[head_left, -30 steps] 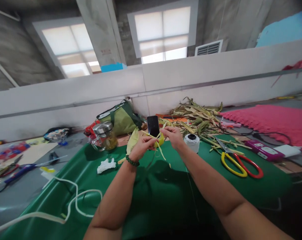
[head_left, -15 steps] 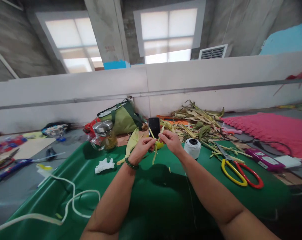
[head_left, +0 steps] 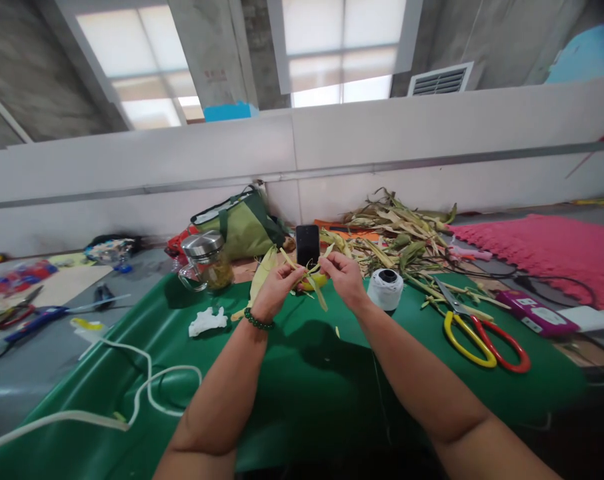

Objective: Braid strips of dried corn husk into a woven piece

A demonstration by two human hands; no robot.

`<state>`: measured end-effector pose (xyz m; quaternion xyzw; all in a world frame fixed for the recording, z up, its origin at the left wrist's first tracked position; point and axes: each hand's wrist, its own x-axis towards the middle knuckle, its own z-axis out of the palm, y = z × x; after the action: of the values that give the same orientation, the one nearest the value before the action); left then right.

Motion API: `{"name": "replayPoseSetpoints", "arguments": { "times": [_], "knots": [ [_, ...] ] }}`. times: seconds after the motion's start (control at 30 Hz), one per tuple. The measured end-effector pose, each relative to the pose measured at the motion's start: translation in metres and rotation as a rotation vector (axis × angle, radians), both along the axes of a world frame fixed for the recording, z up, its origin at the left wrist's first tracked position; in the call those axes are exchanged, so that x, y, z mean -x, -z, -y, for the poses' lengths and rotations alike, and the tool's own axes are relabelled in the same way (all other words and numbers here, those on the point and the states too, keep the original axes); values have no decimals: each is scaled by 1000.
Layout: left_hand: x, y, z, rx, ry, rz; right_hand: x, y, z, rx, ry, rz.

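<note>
My left hand [head_left: 273, 291], with a dark green bead bracelet at the wrist, and my right hand [head_left: 343, 278] meet above the far part of the green mat [head_left: 307, 373]. Both pinch thin yellow-green leaf strips [head_left: 316, 291], whose ends stick up and hang down between the fingers. A small yellow thing shows just behind the strips. A black phone [head_left: 307, 245] stands upright right behind my hands. A white spool of thread [head_left: 386, 289] sits just right of my right hand.
A pile of dry husks and leaves [head_left: 397, 233] lies at the back right, a green bag [head_left: 242, 230] and a lidded glass jar [head_left: 205, 261] at the back left. Yellow and red scissors [head_left: 475, 327] lie right, a white cord [head_left: 107, 400] and crumpled tissue [head_left: 207, 321] left.
My hands stay together on the leaf strips and work them slightly; the strip ends have shifted. The camera has tilted a little.
</note>
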<state>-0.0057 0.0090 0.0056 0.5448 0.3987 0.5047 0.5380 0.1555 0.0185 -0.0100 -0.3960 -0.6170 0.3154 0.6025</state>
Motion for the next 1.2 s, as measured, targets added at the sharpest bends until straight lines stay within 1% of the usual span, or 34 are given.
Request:
{"name": "replayPoseSetpoints", "arguments": {
  "times": [0.07,0.13,0.23,0.3,0.4,0.53,0.6,0.7,0.73,0.77,0.83,0.87,1.0,1.1,1.2],
  "knots": [
    [2,-3,0,36,-23,16,-1,-1,-1,16,-57,63],
    [5,-6,1,52,-16,28,-2,-1,0,45,-117,177],
    [8,-10,4,-3,9,5,-2,-1,4,61,-164,332],
    [9,-10,4,-38,-9,-30,-1,-1,8,-3,-152,421],
    [7,-5,2,-62,-67,-33,-1,-1,15,-112,-156,579],
    [5,3,-3,-59,-96,-6,-6,-6,20,-153,-206,737],
    [6,4,-4,-21,-68,-7,-11,-12,20,-124,-227,798],
    [4,4,-3,61,35,-30,-21,-28,19,-62,-312,882],
    [3,4,-1,78,69,-48,-24,-33,17,-55,-315,878],
    [1,4,0,88,101,-67,-27,-37,16,-60,-280,850],
    [-5,6,3,96,156,-97,-29,-42,11,-67,-154,758],
    [-8,8,4,102,181,-108,-29,-41,9,-67,-137,722],
    [-19,19,5,137,249,-163,-24,-24,4,-112,-267,595],
    [-25,27,5,169,305,-189,-23,-11,5,-131,-262,508],
    [-30,33,5,201,325,-183,-24,-5,6,-84,-268,463]
  ]
}}
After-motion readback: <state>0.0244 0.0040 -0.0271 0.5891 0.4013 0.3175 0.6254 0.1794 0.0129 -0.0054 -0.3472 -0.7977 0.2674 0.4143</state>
